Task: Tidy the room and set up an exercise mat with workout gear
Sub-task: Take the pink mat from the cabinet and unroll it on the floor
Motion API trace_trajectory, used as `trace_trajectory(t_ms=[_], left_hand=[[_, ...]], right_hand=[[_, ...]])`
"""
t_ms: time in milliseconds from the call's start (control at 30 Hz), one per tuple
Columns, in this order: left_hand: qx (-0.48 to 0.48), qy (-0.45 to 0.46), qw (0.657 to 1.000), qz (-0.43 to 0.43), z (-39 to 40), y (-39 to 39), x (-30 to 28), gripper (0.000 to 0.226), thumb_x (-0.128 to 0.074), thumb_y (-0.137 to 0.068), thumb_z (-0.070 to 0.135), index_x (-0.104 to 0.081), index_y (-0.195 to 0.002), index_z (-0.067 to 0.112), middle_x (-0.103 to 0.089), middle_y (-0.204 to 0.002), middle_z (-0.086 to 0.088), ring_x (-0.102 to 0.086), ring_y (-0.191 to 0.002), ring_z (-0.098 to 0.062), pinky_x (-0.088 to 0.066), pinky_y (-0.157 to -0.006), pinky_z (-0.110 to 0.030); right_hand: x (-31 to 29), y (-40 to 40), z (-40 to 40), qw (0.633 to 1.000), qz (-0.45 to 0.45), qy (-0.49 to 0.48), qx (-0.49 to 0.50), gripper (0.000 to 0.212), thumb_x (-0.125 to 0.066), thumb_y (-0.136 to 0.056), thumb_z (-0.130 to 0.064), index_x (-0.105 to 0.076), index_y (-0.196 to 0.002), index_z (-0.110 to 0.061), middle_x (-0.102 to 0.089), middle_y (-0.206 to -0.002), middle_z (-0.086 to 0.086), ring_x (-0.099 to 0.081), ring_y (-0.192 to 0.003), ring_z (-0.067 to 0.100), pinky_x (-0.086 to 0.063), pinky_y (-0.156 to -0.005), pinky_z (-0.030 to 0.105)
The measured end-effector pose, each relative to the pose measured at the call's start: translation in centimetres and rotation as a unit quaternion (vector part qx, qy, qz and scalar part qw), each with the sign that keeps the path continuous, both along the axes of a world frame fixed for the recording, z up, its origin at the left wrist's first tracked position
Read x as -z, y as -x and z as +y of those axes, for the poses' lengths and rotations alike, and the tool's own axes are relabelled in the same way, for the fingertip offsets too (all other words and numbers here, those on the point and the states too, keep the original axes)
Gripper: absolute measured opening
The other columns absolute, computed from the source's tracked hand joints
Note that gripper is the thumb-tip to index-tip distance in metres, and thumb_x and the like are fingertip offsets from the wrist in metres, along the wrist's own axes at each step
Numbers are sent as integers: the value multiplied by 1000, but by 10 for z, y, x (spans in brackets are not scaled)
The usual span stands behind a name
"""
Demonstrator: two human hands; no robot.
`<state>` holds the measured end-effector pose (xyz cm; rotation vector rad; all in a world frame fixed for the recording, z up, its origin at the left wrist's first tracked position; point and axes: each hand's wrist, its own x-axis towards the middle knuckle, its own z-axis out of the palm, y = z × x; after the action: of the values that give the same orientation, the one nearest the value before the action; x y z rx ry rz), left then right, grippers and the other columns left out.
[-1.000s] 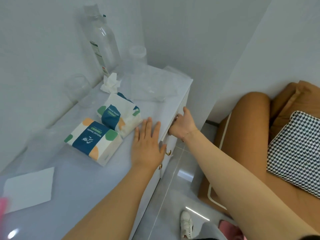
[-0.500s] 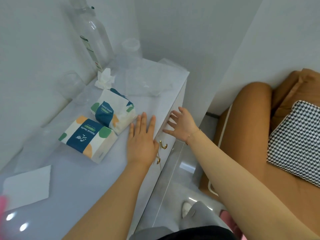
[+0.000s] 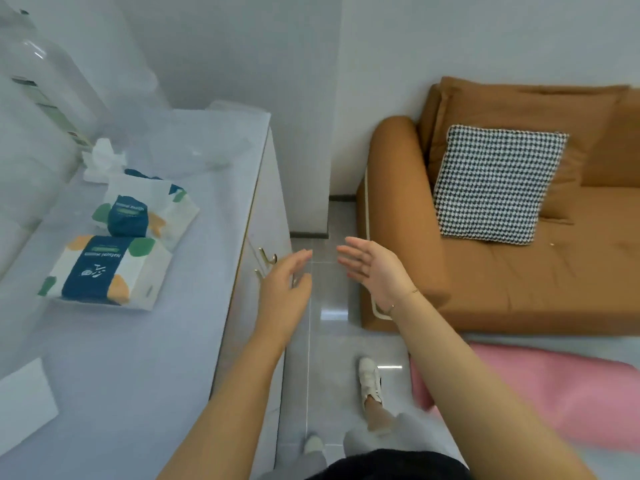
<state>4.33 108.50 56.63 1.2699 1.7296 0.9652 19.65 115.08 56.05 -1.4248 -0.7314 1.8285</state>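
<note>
Mat-wise: soft pink foam exercise mat lies on floor in front of sofa, likely light & floppy, so grab an edge w/ both; left hand & right hand empty, fingers loosely spread.

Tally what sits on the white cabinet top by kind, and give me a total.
Tissue packs: 2, the near one and the one behind it
Loose crumpled tissue: 1
Clear plastic bottle: 1
White paper sheet: 1
Total: 5
Other clear items at the back are too faint to count.
</note>
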Motion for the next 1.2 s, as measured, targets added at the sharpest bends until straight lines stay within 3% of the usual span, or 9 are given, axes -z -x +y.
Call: trace_trajectory(t_ms=[67, 233, 433, 533, 600, 700, 800, 1000, 1200], left_hand=[[62, 57, 993, -78, -11, -24, 4, 36, -51, -92, 1, -61, -116, 25, -62, -122, 3, -55, -115, -9, -40, -97, -17], [155, 181, 958, -161, -8, -82, 9, 28, -50, -93, 1, -63, -110, 18, -66, -111, 0, -62, -96, -8, -47, -85, -23], [243, 248, 923, -169, 11, -176, 39, 27, -51, -91, 2, -66, -96, 24, -69, -99, 6, -63, -93, -11, -45, -81, -24], [280, 286, 904, -150, 23, -226, 56, 27, -50, -91, 2, -65, -95, 24, -68, -98, 7, -61, -97, -13, -44, -84, -27], [306, 310, 889, -142, 32, -262, 69, 27, -50, -90, 1, -64, -95, 24, -67, -98, 7, -61, -97, -12, -44, -83, -26], [332, 330, 875, -121, 46, -304, 92, 27, -50, -90, 3, -64, -97, 25, -67, -99, 8, -61, -99, -13, -44, -91, -32], [342, 347, 867, -106, 61, -343, 126, 25, -47, -93, 4, -63, -100, 22, -67, -103, 4, -61, -94, -10, -45, -90, -30], [387, 377, 839, -62, 90, -423, 230, 21, -47, -94, 5, -61, -104, 16, -65, -109, -3, -60, -95, -14, -45, -89, -30], [450, 391, 803, -9, 112, -495, 363, 28, -47, -91, -1, -60, -108, 17, -63, -108, 0, -56, -101, -12, -42, -80, -19]], right_hand=[[8, -29, -22, 998, -1, 11, 59, 36, -37, -100, -20, -52, -130, -8, -64, -122, 8, -61, -111, 21, -46, -98, 34], [24, -110, -73, 975, -30, 43, 217, 34, -38, -98, -15, -57, -124, -6, -63, -121, 11, -59, -112, 22, -45, -91, 31], [58, -196, -112, 930, -26, 85, 356, 36, -37, -98, -18, -54, -127, -3, -62, -117, 13, -56, -101, 20, -45, -86, 25], [76, -231, -115, 917, -41, 113, 381, 33, -33, -99, -17, -55, -121, -7, -57, -130, 19, -55, -115, 31, -42, -101, 38], [92, -258, -116, 905, -36, 138, 402, 35, -35, -97, -14, -54, -125, -3, -50, -135, 25, -41, -129, 43, -30, -112, 49], [118, -290, -117, 887, -43, 166, 430, 35, -44, -95, -18, -57, -124, -4, -63, -122, 19, -58, -112, 34, -42, -101, 42], [152, -323, -116, 873, -42, 177, 452, 30, -46, -95, -18, -61, -118, -5, -66, -110, 13, -62, -95, 23, -48, -86, 31], [258, -377, -101, 849, -76, 218, 475, 27, -47, -94, -15, -64, -113, -6, -67, -108, 11, -63, -96, 22, -48, -89, 33], [383, -412, -83, 812, -106, 248, 517, 25, -48, -94, -12, -62, -114, -7, -60, -98, 2, -54, -93, 19, -46, -88, 35]])
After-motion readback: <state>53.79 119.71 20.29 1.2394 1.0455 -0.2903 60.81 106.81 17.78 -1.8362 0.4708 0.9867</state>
